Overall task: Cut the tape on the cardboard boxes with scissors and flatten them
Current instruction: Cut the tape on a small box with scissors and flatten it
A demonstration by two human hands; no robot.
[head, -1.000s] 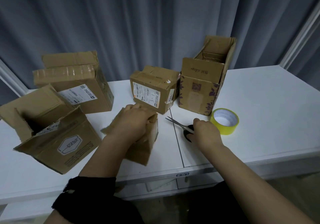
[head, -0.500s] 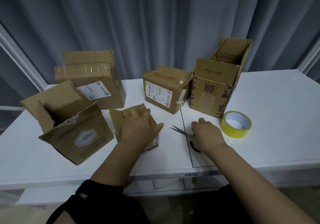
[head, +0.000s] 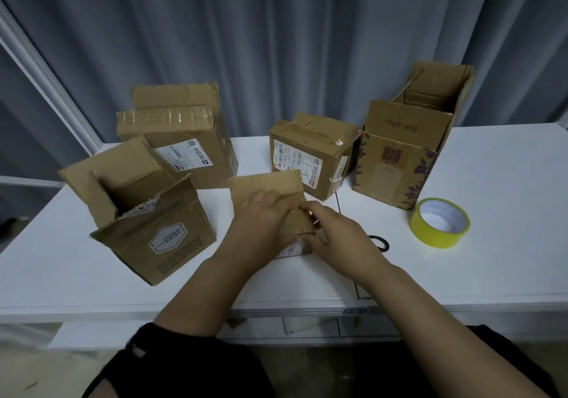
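A small cardboard box (head: 266, 186) stands at the middle of the white table (head: 507, 259). My left hand (head: 261, 225) grips it from the front left. My right hand (head: 341, 238) holds its right edge, with the forefinger on top and the thumb lower down. The scissors lie on the table under my right hand, and only a black handle loop (head: 380, 242) shows to the right of the hand. Four more boxes stand around: an open one (head: 159, 228) at the left, a taped one (head: 184, 145) behind it, a labelled one (head: 310, 158) in the centre, and a tall open one (head: 399, 164) at the right.
A roll of yellow tape (head: 440, 223) lies flat to the right of the scissors. A grey curtain (head: 276, 44) hangs behind the table. The table's front edge runs just below my forearms, with a shelf under it.
My right hand left the scissors and moved left onto the small box. My left hand stood the box upright on the table. The camera view shifted.
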